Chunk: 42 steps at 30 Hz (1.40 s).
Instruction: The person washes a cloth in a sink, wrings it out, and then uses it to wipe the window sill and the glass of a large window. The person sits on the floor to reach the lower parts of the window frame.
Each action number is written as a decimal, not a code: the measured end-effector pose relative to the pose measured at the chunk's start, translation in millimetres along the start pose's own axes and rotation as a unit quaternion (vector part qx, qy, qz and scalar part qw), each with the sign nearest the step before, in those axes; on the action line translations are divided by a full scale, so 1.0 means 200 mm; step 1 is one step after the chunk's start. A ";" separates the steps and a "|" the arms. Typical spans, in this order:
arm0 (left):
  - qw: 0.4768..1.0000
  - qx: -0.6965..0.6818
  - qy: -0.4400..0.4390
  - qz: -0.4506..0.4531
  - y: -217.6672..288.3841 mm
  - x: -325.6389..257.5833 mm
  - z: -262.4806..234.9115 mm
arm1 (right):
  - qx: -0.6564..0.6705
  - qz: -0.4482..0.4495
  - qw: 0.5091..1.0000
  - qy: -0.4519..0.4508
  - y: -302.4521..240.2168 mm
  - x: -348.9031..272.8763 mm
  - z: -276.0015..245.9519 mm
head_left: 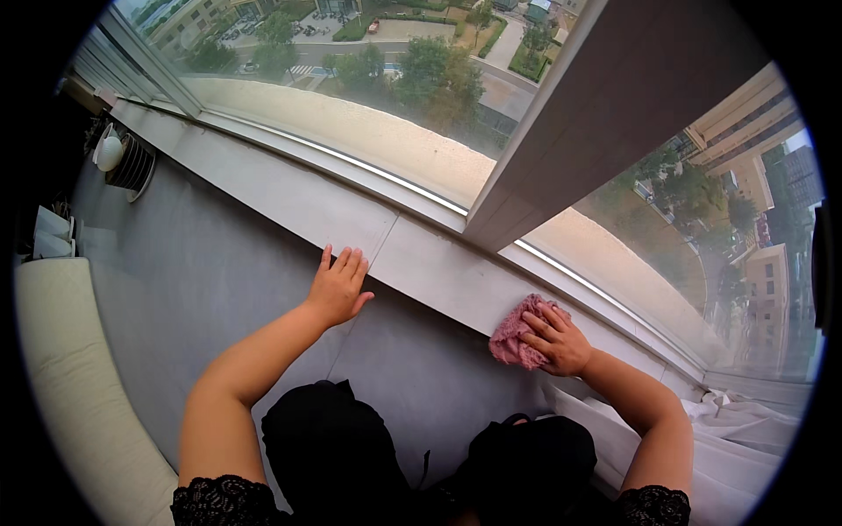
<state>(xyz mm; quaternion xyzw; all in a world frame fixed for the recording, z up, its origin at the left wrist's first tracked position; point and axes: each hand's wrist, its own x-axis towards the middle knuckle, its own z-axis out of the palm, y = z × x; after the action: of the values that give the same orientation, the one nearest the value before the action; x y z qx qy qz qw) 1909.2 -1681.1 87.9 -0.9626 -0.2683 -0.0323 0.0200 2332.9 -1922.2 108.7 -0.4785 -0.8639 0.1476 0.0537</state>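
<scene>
My right hand presses a crumpled pink cloth onto the pale window sill, close to its inner edge. The fingers of that hand bend over the cloth. Farther left, my left hand rests at the sill's inner edge with its fingers stretched out and its thumb apart. Nothing is in the left hand.
Glass panes and a thick window post rise behind the sill. White curtain fabric is bunched at the right. On the left are a cream cushioned seat and a dark striped round pot on the grey floor.
</scene>
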 end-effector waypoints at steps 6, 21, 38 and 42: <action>0.999 -0.021 0.035 0.001 0.00 0.03 0.04 | 0.011 -0.004 1.000 -0.018 -0.15 0.43 0.00; 0.948 -0.253 0.188 0.033 -0.05 0.05 -0.04 | 0.231 -0.010 0.970 0.079 -0.22 1.39 -0.01; 0.854 0.045 0.006 -0.519 -1.97 0.11 0.18 | -0.059 0.070 0.994 -0.056 -0.45 1.13 -0.59; 0.964 -0.081 0.064 -0.245 -1.19 0.15 0.20 | -0.041 0.048 0.998 -0.014 -0.46 1.41 -0.60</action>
<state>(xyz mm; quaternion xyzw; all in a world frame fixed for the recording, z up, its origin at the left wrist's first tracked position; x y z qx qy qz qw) 1813.0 -1460.7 55.9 -0.8618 -0.4906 -0.1188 -0.0492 2134.8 -1706.1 236.8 -0.5192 -0.8459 0.1211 0.0151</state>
